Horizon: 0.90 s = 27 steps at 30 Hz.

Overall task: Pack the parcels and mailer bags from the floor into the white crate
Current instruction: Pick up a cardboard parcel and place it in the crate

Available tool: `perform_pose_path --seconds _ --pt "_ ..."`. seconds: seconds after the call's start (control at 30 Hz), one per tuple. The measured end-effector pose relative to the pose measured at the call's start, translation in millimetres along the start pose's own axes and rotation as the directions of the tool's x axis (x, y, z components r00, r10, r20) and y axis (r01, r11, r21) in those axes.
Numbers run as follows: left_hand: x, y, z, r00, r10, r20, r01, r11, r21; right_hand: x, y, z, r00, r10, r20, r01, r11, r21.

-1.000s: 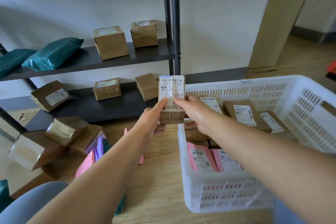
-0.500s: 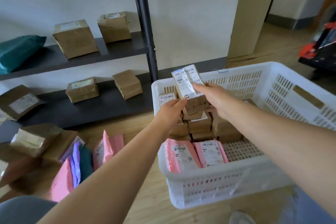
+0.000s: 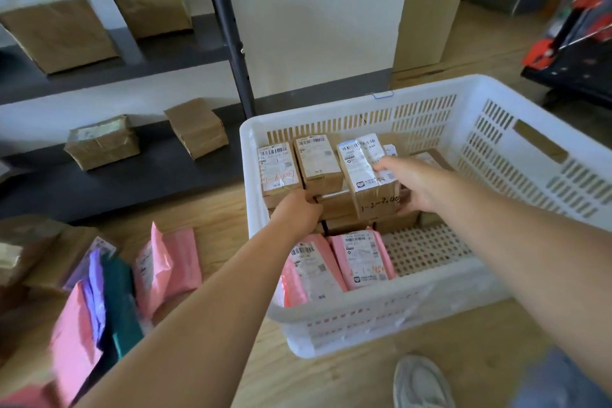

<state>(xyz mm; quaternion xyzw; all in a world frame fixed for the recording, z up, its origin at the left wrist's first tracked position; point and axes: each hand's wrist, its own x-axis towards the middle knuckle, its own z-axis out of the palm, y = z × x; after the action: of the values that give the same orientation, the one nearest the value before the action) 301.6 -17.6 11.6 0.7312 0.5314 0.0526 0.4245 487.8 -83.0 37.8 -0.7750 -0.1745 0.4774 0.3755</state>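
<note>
The white crate (image 3: 463, 288) is open on top, and its right half is free: bare perforated bottom (image 3: 427, 250) shows from the middle to the right wall. Stacked brown parcels (image 3: 318, 162) fill its upper left, and pink mailer bags (image 3: 361, 258) stand against the near wall below them. The right grip (image 3: 410, 185) holds a labelled parcel (image 3: 364, 172) at the stack's right end. The left grip (image 3: 298, 212) is at the stack's front. A black shelf post (image 3: 228, 30) rises behind the crate's upper left corner.

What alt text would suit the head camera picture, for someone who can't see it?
A person's right hand grips a brown parcel at the top of a stack of parcels inside a white crate, while the left hand touches the stack's front. Two pink mailer bags lie at the crate's near end; other bags lie on the floor beside it.
</note>
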Motion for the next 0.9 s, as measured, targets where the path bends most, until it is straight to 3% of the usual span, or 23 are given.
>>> perform_pose_path --seconds 0.17,0.3,0.4,0.5,0.63,0.9 --pt "-9 1 13 0.995 0.012 0.096 0.008 0.980 -0.200 -7 11 8 0.998 0.028 0.055 -0.026 0.999 -0.036" --pt "-19 5 15 0.989 0.045 0.141 -0.009 0.969 -0.248 -10 19 12 0.978 0.151 0.142 -0.150 0.988 -0.018" --pt "-23 1 22 0.974 0.026 0.224 0.031 0.968 -0.249 -14 26 20 0.950 0.251 0.185 -0.233 0.966 -0.114" --pt "-23 -5 28 0.961 -0.047 0.271 0.109 0.970 -0.217 -13 32 28 0.944 0.294 0.152 -0.244 0.928 -0.282" --pt "-20 -10 30 0.945 -0.130 0.300 0.185 0.970 -0.161 -9 38 41 0.966 0.243 0.085 -0.168 0.846 -0.506" --pt "-1 -11 42 0.912 -0.273 0.306 0.276 0.961 0.032 6 41 64 0.970 0.237 0.053 -0.141 0.727 -0.672"
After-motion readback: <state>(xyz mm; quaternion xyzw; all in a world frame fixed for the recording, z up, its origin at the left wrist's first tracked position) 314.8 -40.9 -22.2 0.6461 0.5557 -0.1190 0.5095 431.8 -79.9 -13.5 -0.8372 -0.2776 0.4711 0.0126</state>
